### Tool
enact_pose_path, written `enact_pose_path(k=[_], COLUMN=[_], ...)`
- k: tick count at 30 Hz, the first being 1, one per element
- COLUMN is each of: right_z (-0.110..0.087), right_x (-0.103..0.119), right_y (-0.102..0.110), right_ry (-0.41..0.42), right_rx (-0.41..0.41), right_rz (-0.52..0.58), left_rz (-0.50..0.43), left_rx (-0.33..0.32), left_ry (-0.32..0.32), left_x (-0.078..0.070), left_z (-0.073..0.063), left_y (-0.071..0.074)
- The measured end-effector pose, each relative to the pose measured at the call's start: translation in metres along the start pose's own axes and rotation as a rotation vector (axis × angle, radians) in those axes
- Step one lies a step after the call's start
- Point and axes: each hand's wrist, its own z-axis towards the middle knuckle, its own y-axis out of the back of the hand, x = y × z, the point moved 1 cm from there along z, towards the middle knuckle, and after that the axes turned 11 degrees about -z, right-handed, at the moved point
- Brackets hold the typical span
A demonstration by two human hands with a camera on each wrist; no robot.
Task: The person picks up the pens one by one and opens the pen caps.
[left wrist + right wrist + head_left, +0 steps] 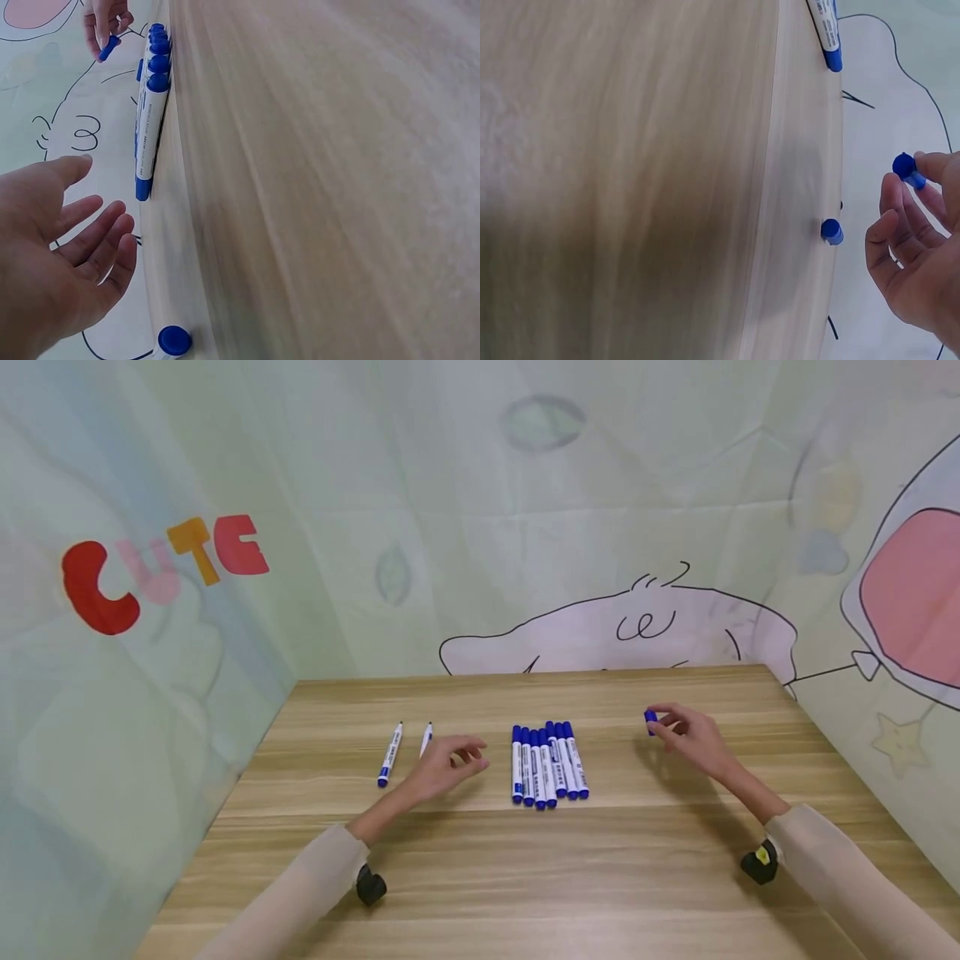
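Note:
My right hand [693, 743] pinches a blue marker cap [650, 722] between thumb and fingertips, above the right part of the table. In the right wrist view the held cap [906, 166] shows its round end. A second blue cap [831, 232] stands on the table below that hand. My left hand [442, 768] is held over the table with relaxed, slightly bent fingers and nothing in them. It partly covers an uncapped marker [427, 737]. Another uncapped whiteboard marker [391, 755] lies further left. Right of my left hand lies a row of capped markers [546, 768].
The wooden table [480, 877] ends at the back against a printed curtain [390, 527] with cartoon drawings and letters. The curtain also hangs along the left and right sides. A dark wrist camera [370, 886] is worn under the left sleeve, another [761, 862] under the right.

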Motion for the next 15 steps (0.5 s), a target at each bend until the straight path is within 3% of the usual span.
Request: enact_pose_path(k=[7,15], right_z=[0.004,0.008], right_x=[-0.003,-0.015], right_y=[0.007,0.013], right_ry=[-0.013,-0.047], right_rx=[-0.036,-0.059], right_rz=[-0.035,-0.102], left_rz=[0.003,0.021], left_rx=[-0.010,-0.004], left_ry=[-0.033,-0.025], left_x=[0.002,0.001], left_z=[-0.002,-0.002], left_y=[-0.002,-0.004])
